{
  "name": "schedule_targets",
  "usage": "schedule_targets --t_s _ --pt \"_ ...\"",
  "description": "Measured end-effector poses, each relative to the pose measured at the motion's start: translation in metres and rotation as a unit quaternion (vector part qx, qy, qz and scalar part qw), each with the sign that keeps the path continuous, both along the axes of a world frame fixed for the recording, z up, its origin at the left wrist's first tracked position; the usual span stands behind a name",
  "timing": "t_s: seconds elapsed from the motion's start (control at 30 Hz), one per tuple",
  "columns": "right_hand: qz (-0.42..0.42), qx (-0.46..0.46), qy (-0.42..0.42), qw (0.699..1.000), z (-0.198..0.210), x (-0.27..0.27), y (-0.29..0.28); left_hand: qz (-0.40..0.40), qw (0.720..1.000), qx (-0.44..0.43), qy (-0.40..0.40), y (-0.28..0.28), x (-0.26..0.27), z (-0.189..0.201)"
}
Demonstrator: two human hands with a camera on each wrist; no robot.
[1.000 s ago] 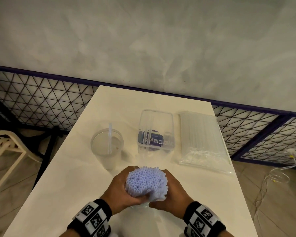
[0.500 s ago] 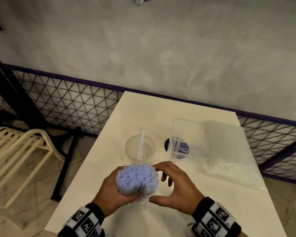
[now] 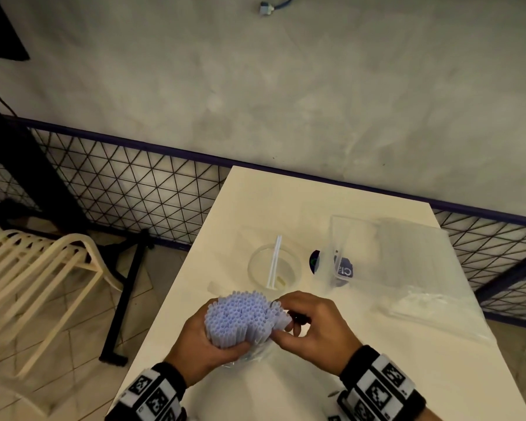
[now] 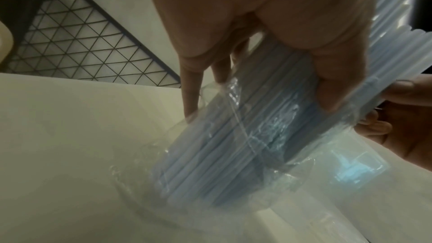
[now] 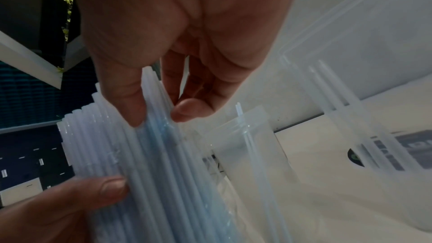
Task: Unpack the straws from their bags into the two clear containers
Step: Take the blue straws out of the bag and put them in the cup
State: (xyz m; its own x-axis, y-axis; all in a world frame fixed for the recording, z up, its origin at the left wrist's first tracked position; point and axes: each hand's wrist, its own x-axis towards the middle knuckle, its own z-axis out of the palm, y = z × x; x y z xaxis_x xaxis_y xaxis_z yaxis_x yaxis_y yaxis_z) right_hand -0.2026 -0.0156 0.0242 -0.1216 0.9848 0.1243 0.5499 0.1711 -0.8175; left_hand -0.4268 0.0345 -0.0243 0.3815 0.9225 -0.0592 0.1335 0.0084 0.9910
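At the near edge of the white table [image 3: 438, 375], the left hand [image 3: 205, 344] wraps a bundle of pale blue straws [image 3: 243, 314] upright, its lower half inside a clear bag [image 4: 233, 163], likely so single straws can be drawn from the top. The right hand [image 3: 313, 326] pinches a few straws at the bundle's right side between thumb and fingertips; half a second ago it hovered open beside them. Farther off stand a round cup [image 3: 274, 265] with one straw and a square tub [image 3: 356, 247], with a second bag [image 3: 422, 268] at far right
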Motion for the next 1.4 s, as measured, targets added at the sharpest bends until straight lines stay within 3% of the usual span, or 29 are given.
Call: schedule_targets --t_s 0.23,0.37,0.67,0.87,1.0,1.2,1.4 --pt "-0.048 0.032 0.031 0.998 -0.004 -0.012 0.003 -0.013 1.0 -0.013 0.011 0.007 -0.009 -0.006" --pt "-0.062 -0.004 0.045 0.997 -0.013 -0.014 0.002 -0.019 0.999 -0.024 0.02 0.007 -0.011 -0.012" --pt "-0.058 0.009 -0.042 0.997 -0.025 -0.014 0.004 -0.025 0.998 0.0 0.053 0.011 -0.009 -0.015" --pt "-0.102 0.06 0.039 0.992 -0.009 -0.017 0.008 -0.023 0.999 -0.011 0.047 0.012 -0.009 -0.017" --pt "-0.117 0.028 0.105 0.987 -0.013 -0.017 0.008 -0.017 0.999 -0.008 0.046 0.011 -0.009 -0.018" --pt "-0.117 -0.009 0.103 0.988 -0.026 -0.025 0.007 -0.016 0.999 -0.003 0.04 0.012 -0.008 -0.018" --pt "-0.129 0.042 0.072 0.988 -0.021 -0.03 0.01 -0.007 0.999 0.001 0.032 0.014 -0.009 -0.017"
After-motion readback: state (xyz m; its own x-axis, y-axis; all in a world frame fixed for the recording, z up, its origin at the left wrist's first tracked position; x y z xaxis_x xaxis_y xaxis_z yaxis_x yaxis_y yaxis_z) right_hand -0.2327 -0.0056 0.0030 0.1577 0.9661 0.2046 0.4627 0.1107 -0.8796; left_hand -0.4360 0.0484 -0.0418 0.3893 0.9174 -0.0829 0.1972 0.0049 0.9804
